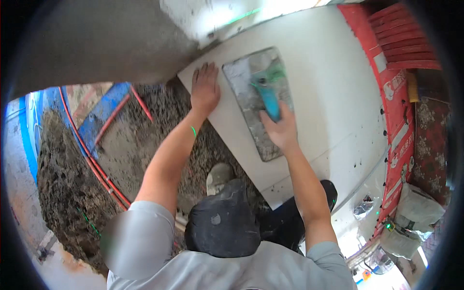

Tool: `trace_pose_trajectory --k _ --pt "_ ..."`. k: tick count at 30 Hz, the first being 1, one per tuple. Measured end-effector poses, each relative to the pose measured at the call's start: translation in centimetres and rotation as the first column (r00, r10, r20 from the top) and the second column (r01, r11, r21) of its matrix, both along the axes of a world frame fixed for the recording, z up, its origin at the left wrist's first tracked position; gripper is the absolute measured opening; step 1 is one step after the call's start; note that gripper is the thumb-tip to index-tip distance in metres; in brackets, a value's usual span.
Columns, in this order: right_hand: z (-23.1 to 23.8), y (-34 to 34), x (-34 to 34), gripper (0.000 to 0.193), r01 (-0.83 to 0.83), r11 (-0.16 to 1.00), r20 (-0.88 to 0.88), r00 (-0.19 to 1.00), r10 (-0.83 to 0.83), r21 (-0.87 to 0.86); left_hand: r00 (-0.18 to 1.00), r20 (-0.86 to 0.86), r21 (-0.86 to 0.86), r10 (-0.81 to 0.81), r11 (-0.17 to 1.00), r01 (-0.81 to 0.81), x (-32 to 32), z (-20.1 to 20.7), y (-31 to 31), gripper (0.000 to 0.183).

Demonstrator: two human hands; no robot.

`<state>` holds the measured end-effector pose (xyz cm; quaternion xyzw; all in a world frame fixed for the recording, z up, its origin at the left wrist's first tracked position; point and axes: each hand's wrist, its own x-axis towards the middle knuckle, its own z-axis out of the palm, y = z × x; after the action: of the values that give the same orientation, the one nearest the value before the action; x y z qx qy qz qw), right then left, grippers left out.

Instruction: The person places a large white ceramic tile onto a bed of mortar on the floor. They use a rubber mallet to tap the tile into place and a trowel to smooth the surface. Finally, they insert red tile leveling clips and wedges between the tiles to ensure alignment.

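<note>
Head view: a pale whitish sack (419, 207) slumps at lower right; its contents cannot be seen. Beside it sits a small device with a green light (389, 225). A clear plastic wrapper (365, 208), nearer the person, encloses something dark, too small to identify.

Pale slab (328, 96) lies ahead of the person, its left edge bordering rough grey mortar (212, 140). A grey wall (106, 43) stands at the slab's upper-left corner; a red covering (396, 116) runs along the right. Red pipes (113, 118) and blue sheeting (96, 128) lie at left. The person's dark-clad knee (222, 222) and forearms block part of the view.

Left hand (205, 92): flat on the slab near its left edge, gripping nothing. Right hand (282, 128): closed around a turquoise handle (269, 104) above a smeared grey rectangular plate (241, 82), located over the slab; whether handle and plate are joined cannot be determined
</note>
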<state>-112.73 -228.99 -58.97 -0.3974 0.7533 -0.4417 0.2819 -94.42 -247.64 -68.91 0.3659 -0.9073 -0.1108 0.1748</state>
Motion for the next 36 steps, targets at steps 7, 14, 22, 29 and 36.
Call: trace_pose_trajectory --k 7,14,22,29,36 --pt "-4.0 -0.3 -1.3 0.036 -0.097 0.992 -0.095 0.990 0.105 0.084 0.990 0.135 -0.164 0.031 0.986 -0.008 -1.6 -1.1 -0.3 0.047" --pt "-4.1 1.9 -1.5 0.041 -0.068 0.962 0.140 0.990 0.032 0.266 0.984 0.054 -0.139 0.168 0.977 -0.160 -3.1 -0.9 2.7 0.050" --pt "-0.6 2.2 0.3 0.054 -0.092 0.920 0.137 0.990 0.043 0.381 0.994 -0.068 -0.175 0.091 0.979 -0.101 -2.4 -2.4 2.2 0.048" --pt "-0.6 0.8 2.0 0.052 -0.015 0.921 0.050 0.999 -0.005 0.389 0.990 -0.001 -0.160 0.144 0.977 -0.143 -1.6 -2.2 1.7 0.048" --pt "-2.6 2.8 2.3 0.054 0.048 0.933 -0.048 0.998 -0.033 0.356 0.994 -0.042 -0.192 0.103 0.975 -0.110 -2.7 -2.1 1.9 0.044"
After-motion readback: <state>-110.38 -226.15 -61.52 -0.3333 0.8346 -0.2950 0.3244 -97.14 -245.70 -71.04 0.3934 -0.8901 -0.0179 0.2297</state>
